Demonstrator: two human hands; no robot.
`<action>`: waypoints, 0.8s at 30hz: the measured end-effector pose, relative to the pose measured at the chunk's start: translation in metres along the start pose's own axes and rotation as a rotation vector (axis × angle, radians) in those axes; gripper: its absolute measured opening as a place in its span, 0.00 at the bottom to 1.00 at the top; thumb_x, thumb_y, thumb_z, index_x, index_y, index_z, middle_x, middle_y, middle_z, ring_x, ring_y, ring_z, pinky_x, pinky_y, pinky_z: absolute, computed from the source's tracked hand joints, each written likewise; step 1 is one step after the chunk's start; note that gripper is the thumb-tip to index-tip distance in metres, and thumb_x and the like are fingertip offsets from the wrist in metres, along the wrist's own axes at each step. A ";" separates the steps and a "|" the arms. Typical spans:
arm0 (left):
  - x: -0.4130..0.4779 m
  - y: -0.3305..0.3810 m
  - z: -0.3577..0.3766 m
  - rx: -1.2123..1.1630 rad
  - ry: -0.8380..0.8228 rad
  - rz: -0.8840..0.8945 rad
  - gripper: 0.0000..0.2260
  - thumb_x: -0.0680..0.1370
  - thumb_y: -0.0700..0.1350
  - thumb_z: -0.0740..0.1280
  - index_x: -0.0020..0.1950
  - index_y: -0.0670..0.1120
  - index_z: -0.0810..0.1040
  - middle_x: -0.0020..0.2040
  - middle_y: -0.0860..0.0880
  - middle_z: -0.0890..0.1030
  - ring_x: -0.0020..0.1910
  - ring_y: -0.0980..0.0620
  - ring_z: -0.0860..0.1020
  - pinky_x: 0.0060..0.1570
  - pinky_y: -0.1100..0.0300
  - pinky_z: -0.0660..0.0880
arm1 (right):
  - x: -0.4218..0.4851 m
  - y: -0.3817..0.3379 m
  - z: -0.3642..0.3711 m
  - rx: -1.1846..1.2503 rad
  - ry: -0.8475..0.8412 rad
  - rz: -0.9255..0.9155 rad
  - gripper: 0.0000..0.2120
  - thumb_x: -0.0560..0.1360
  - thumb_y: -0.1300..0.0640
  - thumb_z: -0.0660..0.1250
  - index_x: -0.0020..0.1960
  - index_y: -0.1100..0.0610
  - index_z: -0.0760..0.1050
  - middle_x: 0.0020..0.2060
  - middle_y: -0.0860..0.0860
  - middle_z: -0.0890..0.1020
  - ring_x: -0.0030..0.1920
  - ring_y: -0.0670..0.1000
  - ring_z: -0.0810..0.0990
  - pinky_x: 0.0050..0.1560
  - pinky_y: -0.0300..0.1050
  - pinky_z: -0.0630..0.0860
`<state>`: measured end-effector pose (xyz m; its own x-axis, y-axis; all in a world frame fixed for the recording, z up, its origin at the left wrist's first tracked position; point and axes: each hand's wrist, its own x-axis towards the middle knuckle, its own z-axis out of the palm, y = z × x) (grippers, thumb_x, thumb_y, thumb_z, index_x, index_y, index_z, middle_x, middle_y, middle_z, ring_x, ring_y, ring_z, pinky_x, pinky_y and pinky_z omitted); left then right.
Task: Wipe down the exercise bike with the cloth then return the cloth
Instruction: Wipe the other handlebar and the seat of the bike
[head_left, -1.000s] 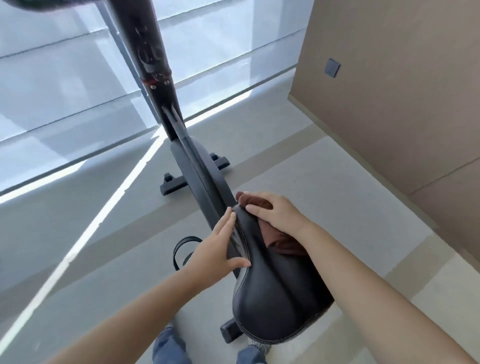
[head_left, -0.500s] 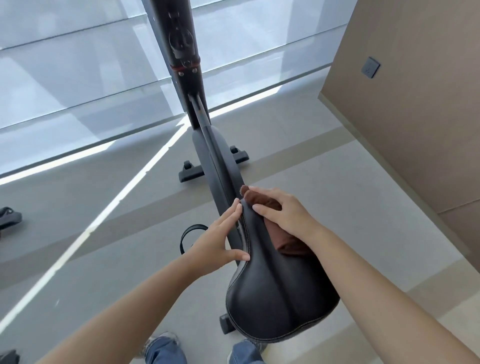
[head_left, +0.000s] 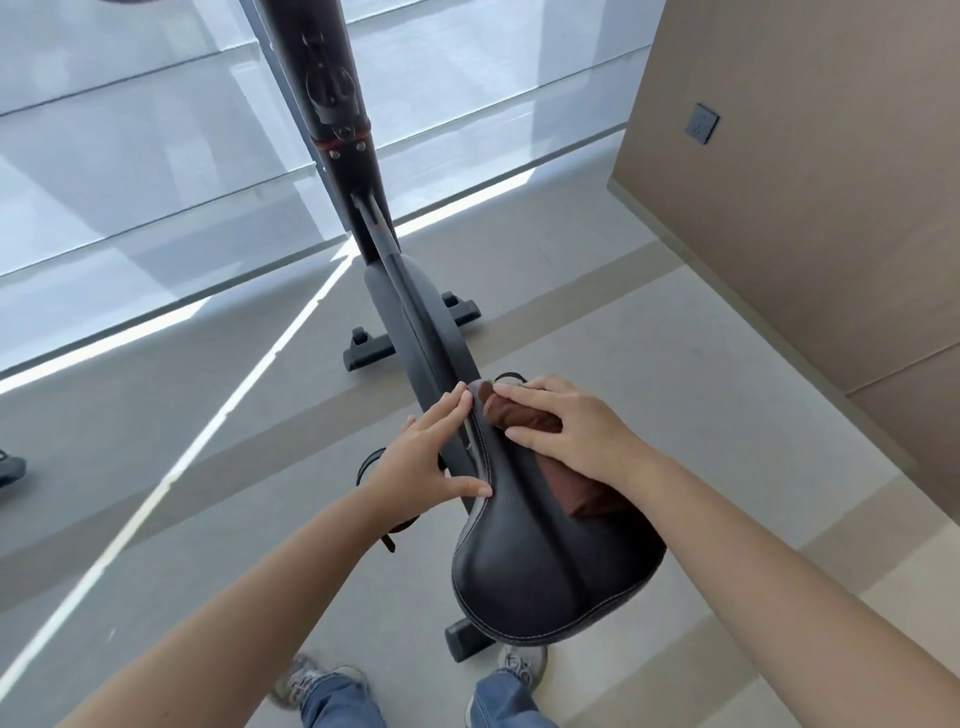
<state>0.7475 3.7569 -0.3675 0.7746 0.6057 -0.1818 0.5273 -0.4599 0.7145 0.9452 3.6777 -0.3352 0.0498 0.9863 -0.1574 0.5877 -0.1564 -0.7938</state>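
The black exercise bike (head_left: 415, 312) stands in front of me, its black leather saddle (head_left: 540, 566) nearest. A brown cloth (head_left: 566, 488) lies on the saddle's narrow front and right side. My right hand (head_left: 571, 426) presses flat on the cloth near the saddle's nose, fingers straight. My left hand (head_left: 426, 457) rests against the saddle's left edge, fingers extended along it and thumb on the seam. Part of the cloth is hidden under my right hand.
The bike's post (head_left: 337, 119) rises toward a big window (head_left: 130, 156) ahead. A tan wall (head_left: 810, 182) with a dark switch plate (head_left: 702, 123) stands to the right. The bike's floor feet (head_left: 363, 353) and my shoes (head_left: 311, 680) are on the grey floor.
The view has shifted, so the bike sits more to the right and centre. My right hand with the cloth has slid slightly along the saddle's nose; my left hand stays on the left edge.
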 end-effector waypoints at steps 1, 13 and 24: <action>0.001 0.000 -0.002 0.064 0.007 0.022 0.46 0.63 0.61 0.70 0.73 0.51 0.50 0.72 0.59 0.48 0.72 0.57 0.47 0.71 0.49 0.44 | -0.014 0.007 -0.005 -0.023 -0.027 0.004 0.21 0.71 0.52 0.69 0.63 0.40 0.71 0.55 0.43 0.76 0.57 0.44 0.73 0.62 0.36 0.65; 0.044 0.017 -0.023 0.453 -0.239 0.460 0.33 0.68 0.59 0.68 0.70 0.54 0.63 0.73 0.53 0.60 0.73 0.53 0.49 0.69 0.46 0.45 | -0.056 0.012 -0.017 -0.062 0.147 0.299 0.15 0.72 0.51 0.68 0.58 0.41 0.76 0.51 0.48 0.79 0.54 0.49 0.75 0.58 0.42 0.68; 0.061 0.012 -0.022 0.235 -0.164 0.592 0.32 0.56 0.56 0.78 0.57 0.47 0.78 0.56 0.50 0.78 0.58 0.47 0.71 0.59 0.55 0.65 | -0.096 -0.033 0.085 -0.319 1.089 0.646 0.15 0.69 0.55 0.72 0.56 0.50 0.79 0.53 0.53 0.79 0.52 0.63 0.71 0.53 0.52 0.72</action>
<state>0.7938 3.8026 -0.3550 0.9907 0.1080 0.0827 0.0431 -0.8259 0.5621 0.8525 3.5838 -0.3442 0.9296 0.2979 0.2172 0.3686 -0.7442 -0.5570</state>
